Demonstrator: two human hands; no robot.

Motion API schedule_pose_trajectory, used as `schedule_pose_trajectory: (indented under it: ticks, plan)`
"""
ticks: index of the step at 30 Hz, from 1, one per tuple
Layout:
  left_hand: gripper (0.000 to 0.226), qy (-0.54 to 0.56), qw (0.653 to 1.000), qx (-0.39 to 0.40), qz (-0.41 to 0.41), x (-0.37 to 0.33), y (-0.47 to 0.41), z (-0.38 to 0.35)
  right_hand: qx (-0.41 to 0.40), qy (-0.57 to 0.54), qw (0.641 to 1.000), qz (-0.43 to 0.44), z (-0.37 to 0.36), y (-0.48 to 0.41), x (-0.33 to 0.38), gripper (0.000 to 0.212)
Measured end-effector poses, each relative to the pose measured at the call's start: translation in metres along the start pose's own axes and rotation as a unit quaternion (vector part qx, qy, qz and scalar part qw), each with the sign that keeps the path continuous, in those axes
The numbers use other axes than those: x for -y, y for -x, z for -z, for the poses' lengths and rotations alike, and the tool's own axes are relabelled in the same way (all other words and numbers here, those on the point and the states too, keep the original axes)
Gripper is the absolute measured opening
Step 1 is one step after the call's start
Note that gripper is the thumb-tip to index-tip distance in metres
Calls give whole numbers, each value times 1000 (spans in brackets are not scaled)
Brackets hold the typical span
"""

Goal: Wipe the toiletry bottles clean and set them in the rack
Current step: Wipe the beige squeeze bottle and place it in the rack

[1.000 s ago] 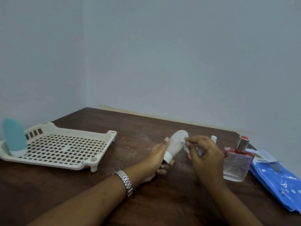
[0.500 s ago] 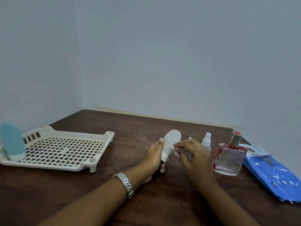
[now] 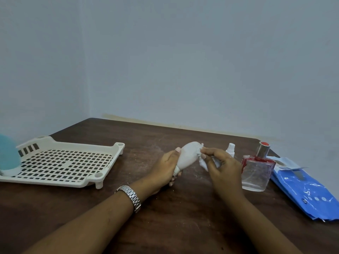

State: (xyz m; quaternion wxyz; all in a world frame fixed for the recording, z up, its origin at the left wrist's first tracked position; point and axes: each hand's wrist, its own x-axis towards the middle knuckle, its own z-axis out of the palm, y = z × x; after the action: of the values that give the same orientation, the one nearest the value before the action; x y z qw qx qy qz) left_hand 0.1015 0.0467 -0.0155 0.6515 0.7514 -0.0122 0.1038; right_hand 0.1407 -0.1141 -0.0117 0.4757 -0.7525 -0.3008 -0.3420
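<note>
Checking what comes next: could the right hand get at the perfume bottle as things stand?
Probably yes. The perfume bottle stands just right of the right hand with nothing between them, but that hand holds a wipe against the white bottle, so it would need freeing first.

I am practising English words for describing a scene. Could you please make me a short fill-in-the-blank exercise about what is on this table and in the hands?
1. The left hand holds a white bottle while the right hand rubs it with a ____.
2. The blue bottle already stands in the ____.
3. On the left wrist there is a metal ____.
4. The glass perfume bottle stands on the table beside a ____ packet.

Missing words: wipe; rack; watch; blue
</note>
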Motion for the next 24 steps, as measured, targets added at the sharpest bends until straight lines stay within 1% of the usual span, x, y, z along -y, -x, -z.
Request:
schedule_pose_trajectory:
  ticks: [3, 7, 10, 16, 19, 22, 24]
  plan:
    - [34, 27, 999, -17, 4, -1, -1, 2, 13, 10, 999, 30, -6, 6, 5, 23]
    - [32, 45, 999, 18, 13, -2, -2, 1, -23, 5, 999, 38, -4, 2, 8, 19]
    - [35, 33, 999, 37, 13, -4, -2, 4, -27, -1, 999, 39, -1, 1, 7, 18]
    - [37, -28, 998, 57, -20, -7, -1, 13, -44, -4, 998, 43, 0, -1, 7, 17]
    - [37, -69, 993, 84, -35, -6, 1, 17, -53, -14, 998, 27, 2, -2, 5, 24]
    - [40, -122, 986, 103, -51, -5, 2, 19, -39, -31, 999, -2, 2, -2, 4, 27]
    - [42, -156, 981, 92, -66, -6, 0, 22, -16, -33, 999, -18, 1, -2, 3, 26]
